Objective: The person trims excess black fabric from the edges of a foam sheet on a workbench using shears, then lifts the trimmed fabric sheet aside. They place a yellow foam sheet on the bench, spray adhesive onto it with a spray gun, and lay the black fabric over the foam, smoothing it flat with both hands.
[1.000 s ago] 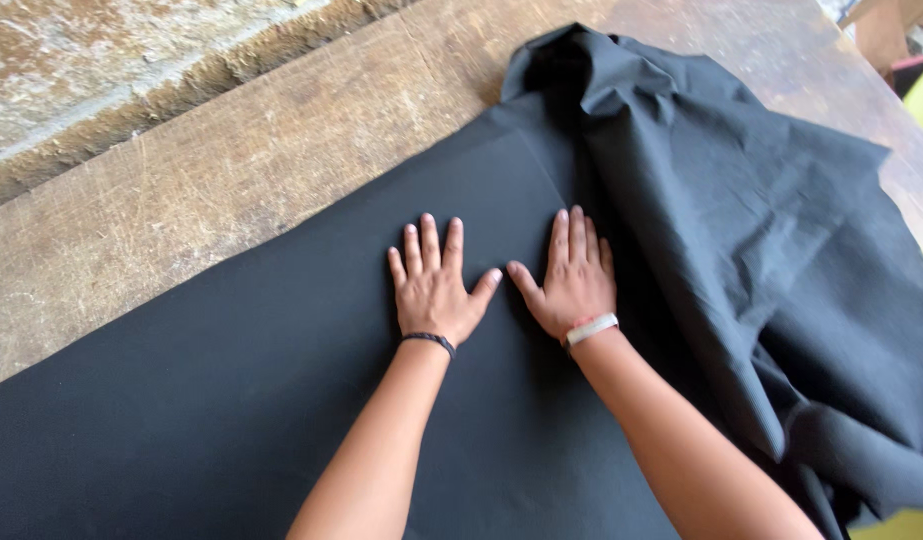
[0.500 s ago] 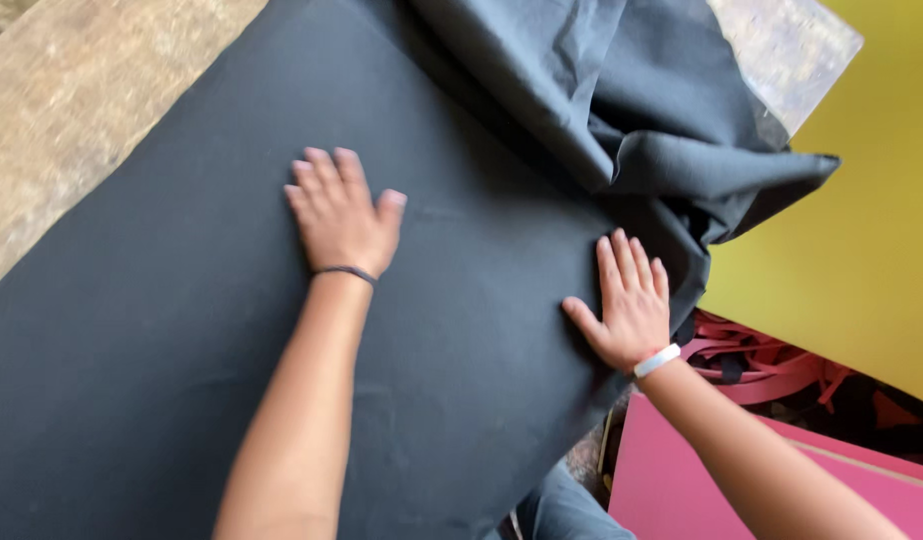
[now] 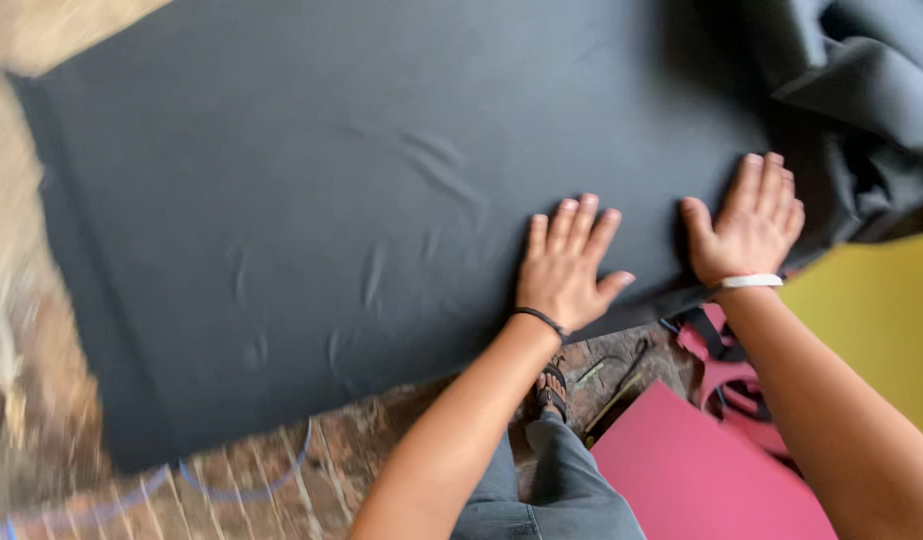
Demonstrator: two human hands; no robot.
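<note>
Cloth (image 3: 362, 200), one big dark grey sheet, fills most of what we see, reaching from nine o'clock across to three o'clock. It lies flat over a table whose top it hides, with a straight near edge running toward five o'clock and a squared corner at about eight o'clock. Its surface is matte and mostly smooth, with a handful of faint creases near the middle. At two o'clock the same cloth rises into one loose bunched heap (image 3: 862, 110) of folds.

We count one yellow board (image 3: 882, 320) at four o'clock and one pink board (image 3: 702, 470) at five o'clock, both lower than the cloth. One worn brick floor (image 3: 382, 440) shows at six to seven o'clock, with a thin blue loop drawn or lying on it; we cannot tell which. One sandalled foot (image 3: 552, 390) and grey trouser leg stand there.

We see two hands, both palm down on the cloth close to its near edge. Our left hand (image 3: 567, 265), a thin black band on its wrist, has fingers held close and thumb out. Our right hand (image 3: 752, 225), with a white band, lies beside it toward three o'clock, fingers together, thumb apart, just short of the heap.
</note>
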